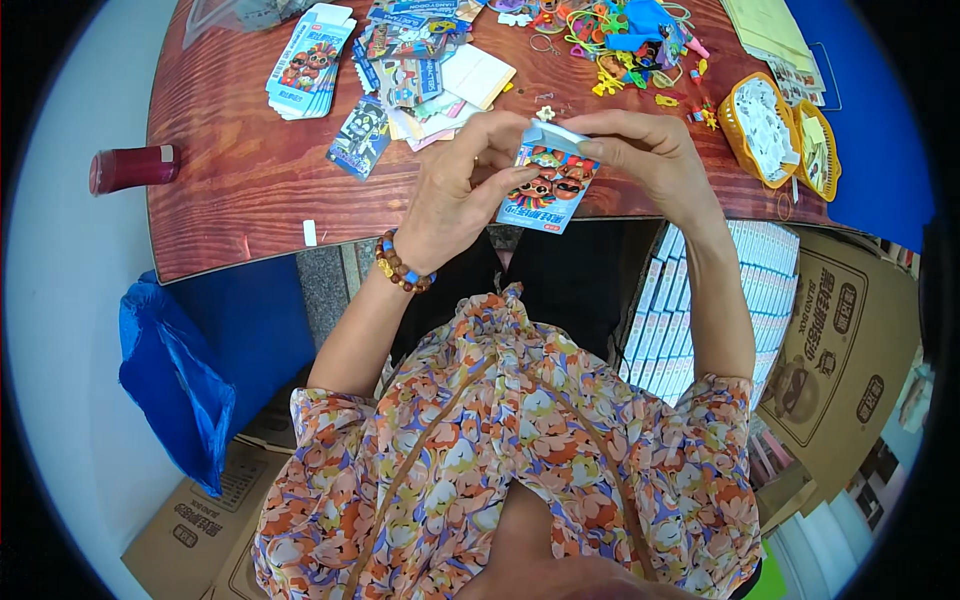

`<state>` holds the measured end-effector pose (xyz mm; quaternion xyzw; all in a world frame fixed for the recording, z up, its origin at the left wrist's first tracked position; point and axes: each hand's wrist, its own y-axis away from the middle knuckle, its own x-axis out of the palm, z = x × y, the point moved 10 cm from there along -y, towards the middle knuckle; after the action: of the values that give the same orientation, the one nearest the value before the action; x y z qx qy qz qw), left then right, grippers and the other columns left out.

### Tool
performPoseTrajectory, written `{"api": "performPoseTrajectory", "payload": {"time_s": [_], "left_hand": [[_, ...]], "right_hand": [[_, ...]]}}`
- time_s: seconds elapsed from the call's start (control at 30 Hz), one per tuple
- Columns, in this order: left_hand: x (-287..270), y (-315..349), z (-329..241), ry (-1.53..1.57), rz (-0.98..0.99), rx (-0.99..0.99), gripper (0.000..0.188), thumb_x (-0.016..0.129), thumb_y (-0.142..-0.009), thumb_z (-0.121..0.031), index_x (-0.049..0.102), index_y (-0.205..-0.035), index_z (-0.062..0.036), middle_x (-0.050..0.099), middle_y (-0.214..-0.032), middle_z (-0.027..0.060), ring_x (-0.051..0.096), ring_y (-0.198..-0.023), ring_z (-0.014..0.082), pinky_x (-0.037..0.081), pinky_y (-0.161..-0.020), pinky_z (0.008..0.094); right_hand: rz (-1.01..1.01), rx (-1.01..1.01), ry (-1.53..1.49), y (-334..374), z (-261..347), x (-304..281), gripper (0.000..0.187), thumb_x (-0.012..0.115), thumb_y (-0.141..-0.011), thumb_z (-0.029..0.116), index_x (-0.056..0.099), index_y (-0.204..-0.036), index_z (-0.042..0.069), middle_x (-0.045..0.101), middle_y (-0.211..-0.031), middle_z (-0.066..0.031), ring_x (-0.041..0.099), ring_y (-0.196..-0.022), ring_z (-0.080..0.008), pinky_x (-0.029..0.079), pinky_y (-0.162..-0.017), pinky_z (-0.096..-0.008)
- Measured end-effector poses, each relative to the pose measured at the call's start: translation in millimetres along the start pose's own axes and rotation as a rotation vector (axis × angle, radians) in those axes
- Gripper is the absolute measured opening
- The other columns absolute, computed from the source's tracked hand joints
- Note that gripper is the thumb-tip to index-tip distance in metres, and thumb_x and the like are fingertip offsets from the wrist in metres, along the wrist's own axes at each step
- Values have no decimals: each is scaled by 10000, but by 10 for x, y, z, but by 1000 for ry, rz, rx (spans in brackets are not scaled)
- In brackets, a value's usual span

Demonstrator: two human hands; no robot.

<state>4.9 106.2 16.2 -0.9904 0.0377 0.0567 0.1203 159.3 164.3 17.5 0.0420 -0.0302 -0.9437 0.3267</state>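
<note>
Between my two hands, at the table's front edge, is a small blue printed card box (548,192) with cartoon faces on its front. My left hand (465,185) grips its left side, thumb across the front. At the top flap, the fingers and thumb of my right hand (640,150) pinch the upper right corner. The flap looks raised; the inside of the box is hidden. Just beyond lies a small pale flower-shaped piece (545,113). A stack of similar flat blue boxes (308,65) rests at the far left of the table.
Printed packets (405,45) and white cards (478,77) lie beyond my left hand. Colourful small trinkets (625,45) spread at the far middle. Two yellow baskets (740,135) hold white and pale pieces. A dark red jar (135,170) is at left. An open carton (835,330) holds rows of boxes.
</note>
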Motion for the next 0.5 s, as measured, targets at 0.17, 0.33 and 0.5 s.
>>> {"api": "performPoseTrajectory", "payload": {"time_s": [0.17, 0.33, 0.5], "left_hand": [[5, 3, 87, 10, 16, -40, 438, 730, -849, -3, 458, -1191, -39, 682, -905, 91, 668, -758, 139, 530, -649, 270], [20, 1, 76, 7, 12, -32, 447, 739, -845, -8, 447, -1182, -36, 674, -887, 87, 660, -756, 132, 521, -634, 269], [62, 18, 143, 49, 28, -72, 460, 745, -844, -17, 438, -1187, -31, 667, -874, 86, 656, -762, 129, 531, -641, 269]], "right_hand": [[3, 4, 52, 24, -3, 37, 216, 654, -927, 54, 712, -1125, -12, 723, -1053, -57, 673, -968, -119, 551, -865, -271], [-37, 88, -77, 48, -99, 41, 195, 651, -935, 70, 717, -1103, -3, 720, -1029, -46, 669, -962, -116, 550, -866, -277], [-33, 53, -86, 51, -125, 102, 183, 656, -921, 48, 722, -1084, 1, 717, -990, -40, 667, -948, -116, 541, -871, -279]]}}
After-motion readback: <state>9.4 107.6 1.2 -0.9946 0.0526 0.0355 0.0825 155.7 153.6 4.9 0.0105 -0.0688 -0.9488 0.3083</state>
